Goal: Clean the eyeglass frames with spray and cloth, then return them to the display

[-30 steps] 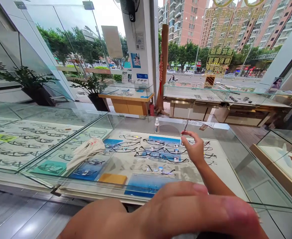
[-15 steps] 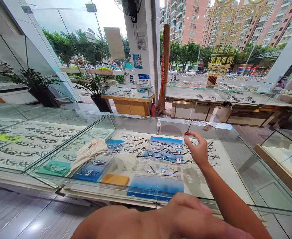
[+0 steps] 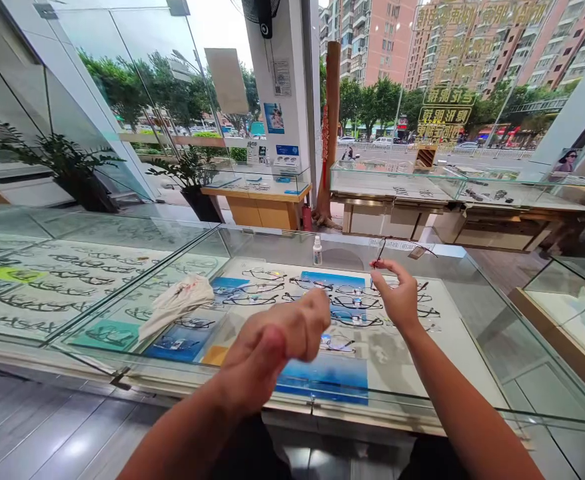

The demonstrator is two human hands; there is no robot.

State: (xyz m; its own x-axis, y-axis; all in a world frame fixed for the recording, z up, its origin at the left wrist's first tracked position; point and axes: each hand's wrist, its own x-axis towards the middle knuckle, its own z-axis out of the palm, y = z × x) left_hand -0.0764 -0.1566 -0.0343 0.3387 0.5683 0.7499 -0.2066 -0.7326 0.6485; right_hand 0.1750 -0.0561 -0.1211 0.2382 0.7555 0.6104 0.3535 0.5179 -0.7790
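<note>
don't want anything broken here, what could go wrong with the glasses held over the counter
1. The right hand pinches the glasses by one thin arm at the fingertips, above the glass counter. A slip could drop them, bending the frame or marking the glass.
2. The left hand is up in a loose fist not far off, blurred. It could knock the glasses.
3. The small bottle stands just beyond. A careless reach might tip it.

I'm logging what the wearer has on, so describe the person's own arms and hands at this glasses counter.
Both forearms are bare as far as the picture reaches, with no sleeve in view. The left hand and right hand wear no gloves. No watch, bracelet or ring shows on either, though the left hand is blurred.
</note>
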